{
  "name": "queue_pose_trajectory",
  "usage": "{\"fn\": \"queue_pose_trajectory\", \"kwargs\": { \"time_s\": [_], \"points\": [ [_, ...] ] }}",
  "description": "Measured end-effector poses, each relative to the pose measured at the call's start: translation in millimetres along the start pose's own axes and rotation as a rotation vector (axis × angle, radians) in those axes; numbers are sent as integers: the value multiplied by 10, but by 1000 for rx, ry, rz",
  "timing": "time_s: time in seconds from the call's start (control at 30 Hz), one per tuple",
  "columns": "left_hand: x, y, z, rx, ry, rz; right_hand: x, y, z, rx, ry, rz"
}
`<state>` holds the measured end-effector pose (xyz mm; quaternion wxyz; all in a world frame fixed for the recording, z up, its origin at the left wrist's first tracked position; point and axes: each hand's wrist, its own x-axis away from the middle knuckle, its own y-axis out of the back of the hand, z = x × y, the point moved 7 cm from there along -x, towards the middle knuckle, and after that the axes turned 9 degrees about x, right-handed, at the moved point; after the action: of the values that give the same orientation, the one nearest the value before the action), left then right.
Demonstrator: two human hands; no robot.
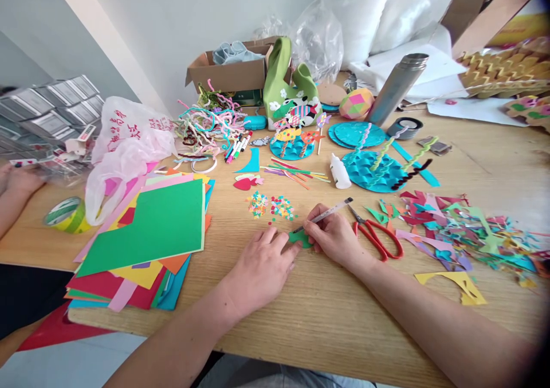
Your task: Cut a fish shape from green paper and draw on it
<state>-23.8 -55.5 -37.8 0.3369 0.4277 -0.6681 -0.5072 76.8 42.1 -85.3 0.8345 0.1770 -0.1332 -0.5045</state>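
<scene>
My right hand (333,236) grips a slim pen (329,211) with a clear barrel and dark end. The pen's tip is at a small piece of green paper (299,238) lying on the table. My left hand (264,260) lies with fingers stretched out, their tips pressing the paper's left edge; part of the paper is hidden under the hands. Red-handled scissors (380,236) lie just right of my right hand. Small piles of coloured paper dots (282,207) sit beyond the hands, with a white glue bottle (340,172) farther back.
A stack of coloured paper (172,216) and yellow tape (66,215) lie left. Paper scraps (468,227) spread right. Behind are blue decorated discs (373,170), pipe cleaners (210,121), a green felt bag (286,87) and a tilted metal flask (397,90). Another person's hand (19,179) rests far left.
</scene>
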Motion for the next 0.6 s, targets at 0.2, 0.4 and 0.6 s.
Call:
{"fn": "queue_pose_trajectory", "kwargs": {
  "time_s": [0.2,0.4,0.6],
  "points": [
    [0,5,-1,-12,4,-8,-3,3,0,1,7,-4],
    [-3,3,0,-9,2,-3,4,-3,-14,-4,-4,1],
    [-3,-3,-4,-1,-1,4,-8,-4,-3,-4,-7,5]
  ]
}}
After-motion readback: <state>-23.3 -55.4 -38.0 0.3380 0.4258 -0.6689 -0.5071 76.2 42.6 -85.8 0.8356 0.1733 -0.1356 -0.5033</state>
